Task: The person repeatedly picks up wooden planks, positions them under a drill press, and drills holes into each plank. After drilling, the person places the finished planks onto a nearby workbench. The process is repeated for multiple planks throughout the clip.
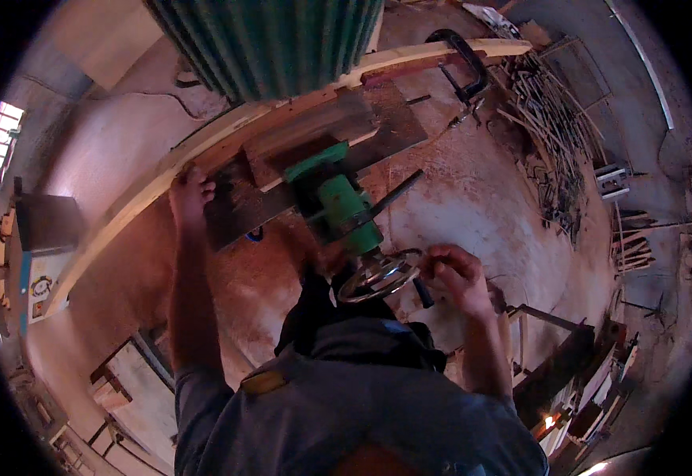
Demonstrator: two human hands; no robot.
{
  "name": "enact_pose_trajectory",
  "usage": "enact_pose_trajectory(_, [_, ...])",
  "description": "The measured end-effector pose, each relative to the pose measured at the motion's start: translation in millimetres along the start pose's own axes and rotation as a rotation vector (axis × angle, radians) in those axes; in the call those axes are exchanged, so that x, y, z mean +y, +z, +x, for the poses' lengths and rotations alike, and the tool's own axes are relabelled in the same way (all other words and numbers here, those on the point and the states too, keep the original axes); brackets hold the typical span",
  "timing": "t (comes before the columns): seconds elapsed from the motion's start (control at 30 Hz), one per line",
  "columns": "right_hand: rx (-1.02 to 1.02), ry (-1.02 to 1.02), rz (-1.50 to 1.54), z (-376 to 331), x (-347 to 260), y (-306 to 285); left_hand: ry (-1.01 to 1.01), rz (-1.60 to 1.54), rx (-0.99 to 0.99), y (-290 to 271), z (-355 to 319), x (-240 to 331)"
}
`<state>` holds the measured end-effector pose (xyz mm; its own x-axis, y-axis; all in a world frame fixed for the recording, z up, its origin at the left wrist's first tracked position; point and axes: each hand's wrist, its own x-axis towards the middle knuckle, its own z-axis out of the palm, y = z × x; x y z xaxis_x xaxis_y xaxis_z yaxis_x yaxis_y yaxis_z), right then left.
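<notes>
A green vise (344, 208) on a dark metal table (239, 208) stands in front of me, its jaw against a brown wooden block (302, 147). A shiny metal handwheel (379, 279) sits at the vise's near end. My right hand (458, 276) has its fingers closed round the right side of the wheel's rim. At the left, my left hand (190, 193) grips the near edge of a long pale wooden plank (143, 190), which runs behind the block. The undersides of its fingers are hidden.
A green ribbed housing (262, 44) rises behind the plank. A dark C-clamp (466, 67) grips the plank's far right end. Thin wood offcuts (548, 135) lie heaped at the right. A grey control box (44, 262) stands at the left, and sawdust covers the floor (481, 202).
</notes>
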<state>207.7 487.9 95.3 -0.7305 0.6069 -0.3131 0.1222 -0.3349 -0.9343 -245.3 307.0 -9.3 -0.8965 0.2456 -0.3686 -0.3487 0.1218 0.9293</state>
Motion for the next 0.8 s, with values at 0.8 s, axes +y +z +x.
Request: enact_pose_trajectory(0.8, [0.312,0.173,0.649,151.0,28.3,1.7,0.545,0.485,0.214,59.1,-2.7,-30.3])
